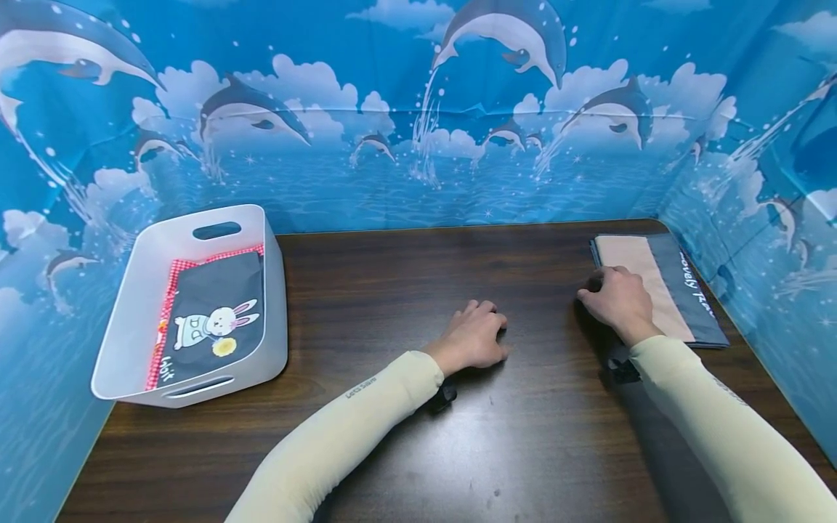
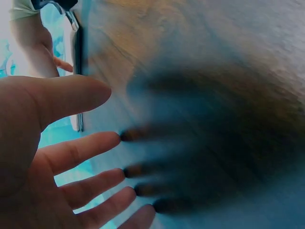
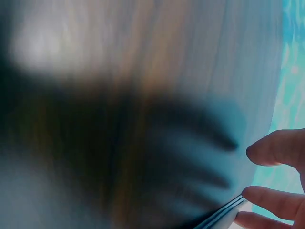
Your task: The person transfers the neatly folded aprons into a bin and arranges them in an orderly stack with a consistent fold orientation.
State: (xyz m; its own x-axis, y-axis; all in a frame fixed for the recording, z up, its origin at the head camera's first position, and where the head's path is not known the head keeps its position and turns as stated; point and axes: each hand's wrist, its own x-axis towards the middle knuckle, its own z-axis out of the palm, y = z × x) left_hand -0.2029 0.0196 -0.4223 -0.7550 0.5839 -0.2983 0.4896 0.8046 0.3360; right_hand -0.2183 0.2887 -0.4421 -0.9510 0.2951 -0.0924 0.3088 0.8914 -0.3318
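My left hand (image 1: 472, 335) rests its fingertips on the brown table, with nothing in its grasp. In the left wrist view its fingers (image 2: 78, 151) are spread and fairly straight, thumb apart. My right hand (image 1: 617, 299) lies at the left edge of a flat stack of dark grey and beige sheets (image 1: 663, 283) with white lettering. In the right wrist view, fingertips touch the layered edge of the stack (image 3: 224, 214), while the thumb (image 3: 271, 150) stays apart from them. The sheets' material cannot be told.
A white bin (image 1: 277, 305) with handle slots stands at the left. Inside lie a dark grey sheet with a bunny print (image 1: 222, 290) and a red-and-white checked edging (image 1: 171, 290). A blue dolphin-print curtain (image 1: 418, 196) borders the table (image 1: 392, 283) behind and at the sides.
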